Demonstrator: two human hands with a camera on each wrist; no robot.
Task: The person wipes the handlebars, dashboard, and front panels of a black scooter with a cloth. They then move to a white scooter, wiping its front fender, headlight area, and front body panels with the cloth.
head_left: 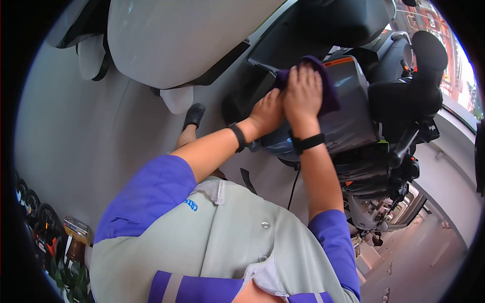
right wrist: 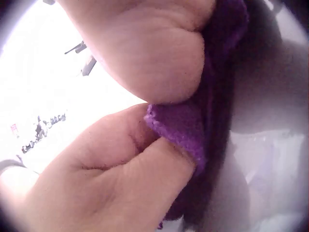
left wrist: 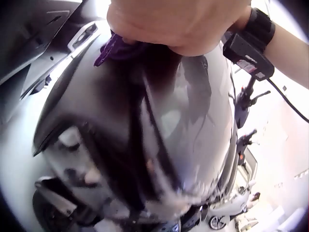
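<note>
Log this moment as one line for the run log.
right hand: presses purple cloth flat | left hand: grips cloth edge | surface: glossy dark scooter panel

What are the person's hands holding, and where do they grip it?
A purple fleecy cloth on the glossy grey scooter panel. The right hand presses flat on its middle; the left hand pinches its near edge.
</note>
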